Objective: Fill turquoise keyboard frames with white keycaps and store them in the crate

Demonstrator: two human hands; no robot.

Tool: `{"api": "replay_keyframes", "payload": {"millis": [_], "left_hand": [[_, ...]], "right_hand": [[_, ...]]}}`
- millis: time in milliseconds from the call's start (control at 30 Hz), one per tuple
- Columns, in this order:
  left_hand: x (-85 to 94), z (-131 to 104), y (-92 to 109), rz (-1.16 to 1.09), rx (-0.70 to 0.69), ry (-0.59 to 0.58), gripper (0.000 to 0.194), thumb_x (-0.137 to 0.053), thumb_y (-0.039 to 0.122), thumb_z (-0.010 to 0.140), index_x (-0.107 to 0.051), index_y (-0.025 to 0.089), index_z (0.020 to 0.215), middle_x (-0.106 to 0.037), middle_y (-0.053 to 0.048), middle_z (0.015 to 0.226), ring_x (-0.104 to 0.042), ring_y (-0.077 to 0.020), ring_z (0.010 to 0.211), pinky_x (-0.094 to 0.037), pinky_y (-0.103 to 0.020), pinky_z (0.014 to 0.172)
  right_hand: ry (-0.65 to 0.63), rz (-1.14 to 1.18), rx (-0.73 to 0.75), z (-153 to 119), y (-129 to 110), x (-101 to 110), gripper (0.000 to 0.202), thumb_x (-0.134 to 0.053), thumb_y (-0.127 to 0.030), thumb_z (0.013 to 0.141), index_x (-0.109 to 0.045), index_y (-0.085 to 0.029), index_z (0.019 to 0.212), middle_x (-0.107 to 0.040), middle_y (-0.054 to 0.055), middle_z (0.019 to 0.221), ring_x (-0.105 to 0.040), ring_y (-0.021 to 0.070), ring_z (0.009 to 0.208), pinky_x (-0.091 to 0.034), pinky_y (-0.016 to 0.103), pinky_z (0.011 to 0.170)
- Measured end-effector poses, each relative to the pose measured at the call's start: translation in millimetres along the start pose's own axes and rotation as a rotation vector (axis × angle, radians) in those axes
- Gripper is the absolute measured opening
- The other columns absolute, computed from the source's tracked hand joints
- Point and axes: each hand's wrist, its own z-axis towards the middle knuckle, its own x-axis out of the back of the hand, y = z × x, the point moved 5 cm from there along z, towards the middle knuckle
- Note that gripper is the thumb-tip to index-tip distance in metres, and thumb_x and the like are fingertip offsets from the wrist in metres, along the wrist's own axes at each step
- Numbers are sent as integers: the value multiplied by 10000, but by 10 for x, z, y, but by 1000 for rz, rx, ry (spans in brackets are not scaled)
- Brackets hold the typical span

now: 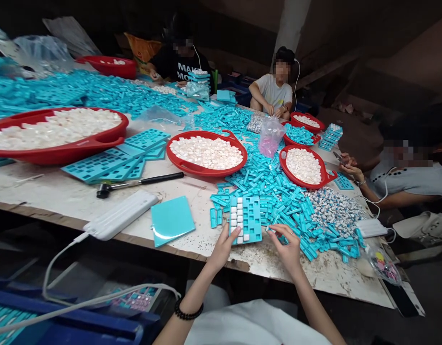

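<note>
"So, going left to right, what is lying around you?"

"A white bar-shaped device point(122, 215) is sitting well out to the left of my left hand point(221, 247), and a flat turquoise square point(173, 220) is resting between the two."

"And what is that hand doing?"

"It is gripping the near left corner of a turquoise tray point(252, 218), closed around the edge, with the thumb point(235, 233) pressing on top. White caps point(239, 213) are mostly filling the columns on the thumb's side; bare slots point(257, 229) are showing on the far side from it."

"Which way is the tray pointing?"

"Its long axis seems to be running away from me, forward from my left thumb."

"Your right hand?"

"My right hand point(288, 242) is holding thumb and forefinger almost together, pinching what looks like a small pale piece point(268, 229); I am not making out its shape. Those fingertips are hovering just beside the tray's right edge, not touching, so the bare slots are lying immediately to their left, nearer them than the left hand."

"Anything beyond?"

"Loose turquoise pieces point(307, 244) are spreading to the right of my right fingers, and small white-and-blue bits point(336, 208) are heaping up farther out."
</note>
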Motion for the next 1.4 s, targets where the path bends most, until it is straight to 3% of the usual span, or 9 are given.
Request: {"api": "replay_keyframes", "payload": {"millis": [100, 300, 467, 733, 1000, 1200, 1400], "left_hand": [[-38, -10, 44, -23, 54, -46, 657, -530, 590, 866, -557, 188, 1384, -514, -113, 1525, -346, -332, 1488, -311, -437, 1197], [-71, -35, 166, -15, -18, -78, 615, -514, 565, 867, -575, 162, 1327, -604, -116, 1426, -494, -318, 1375, -382, -421, 1141], [-83, -41, 177, -52, -41, -90, 573, -536, 544, 863, -599, 183, 1304, -661, -100, 1340, -525, -318, 1339, -426, -427, 1104], [-75, -32, 182, -81, -39, -66, 496, -591, 518, 844, -652, 199, 1218, -701, -85, 1268, -545, -325, 1314, -466, -420, 1068], [-70, -29, 83, -12, 27, -59, 629, -587, 569, 833, -573, 173, 1322, -562, -121, 1468, -398, -323, 1454, -313, -430, 1193], [-55, -17, 149, -97, -17, -61, 523, -569, 526, 862, -595, 205, 1274, -631, -94, 1386, -506, -306, 1365, -383, -422, 1142], [-35, 10, 115, -140, -27, -16, 531, -623, 492, 800, -601, 187, 1234, -660, -106, 1320, -557, -305, 1303, -418, -431, 1112]], "right_hand": [[-78, 28, 54, 1, -89, -167, 108, -682, -270, 936, -775, -265, 990, -761, 33, 936, -697, 205, 866, -530, 362, 806], [-196, -28, 189, 105, -208, -523, 112, -682, -288, 946, -779, -277, 1002, -764, 20, 924, -636, 214, 912, -455, 410, 882], [-183, -83, 164, 72, -135, -492, 126, -680, -292, 944, -782, -297, 1018, -719, 38, 1061, -583, 233, 1029, -441, 429, 941], [-181, -186, 202, 27, -150, -486, 116, -693, -271, 941, -779, -323, 997, -727, 14, 982, -591, 234, 984, -365, 439, 918], [-254, -234, 313, 79, -241, -451, 121, -654, -252, 968, -746, -292, 1036, -737, 18, 1018, -616, 219, 960, -318, 469, 985], [-291, -194, 289, 41, -310, -365, 200, -600, -229, 965, -705, -280, 1128, -714, 44, 1067, -638, 223, 998, -433, 415, 928], [-433, -235, 398, -30, -317, -482, 236, -685, -266, 937, -671, -221, 1168, -711, 65, 996, -663, 219, 914, -531, 353, 826]]}}
